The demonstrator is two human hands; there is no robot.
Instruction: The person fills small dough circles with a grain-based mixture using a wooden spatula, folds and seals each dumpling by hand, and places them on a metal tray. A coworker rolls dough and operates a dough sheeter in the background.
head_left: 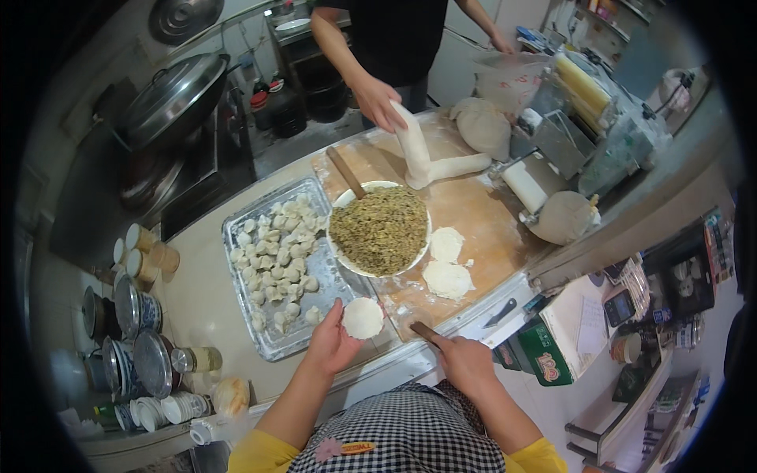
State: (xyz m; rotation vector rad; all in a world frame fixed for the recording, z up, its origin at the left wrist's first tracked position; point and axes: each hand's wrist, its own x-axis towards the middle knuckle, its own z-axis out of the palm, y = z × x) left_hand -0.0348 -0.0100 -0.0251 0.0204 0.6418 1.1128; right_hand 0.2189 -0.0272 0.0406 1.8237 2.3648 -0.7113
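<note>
On the fingers of my left hand (334,347) rests a round white dough wrapper (363,318), held just above the tray's near right corner. My right hand (470,364) grips a flat wooden-handled tool (426,333) at the near edge of the wooden board; its far end is hard to make out. Beyond my hands stands a white bowl (430,236) heaped with greenish-brown filling (378,230), and a wooden handle (345,172) leans out of it. Left of the bowl, a metal tray (335,285) carries many folded dumplings (277,256). Two piles of wrappers (448,281) lie right of the bowl.
Across the board (481,213), another person's hand (380,102) lifts one end of a long dough roll (413,146). A dough-rolling machine (536,177) and bagged dough (482,130) sit at the right. Jars and bowls (158,363) stand at left; a knife (501,312) lies near the counter edge.
</note>
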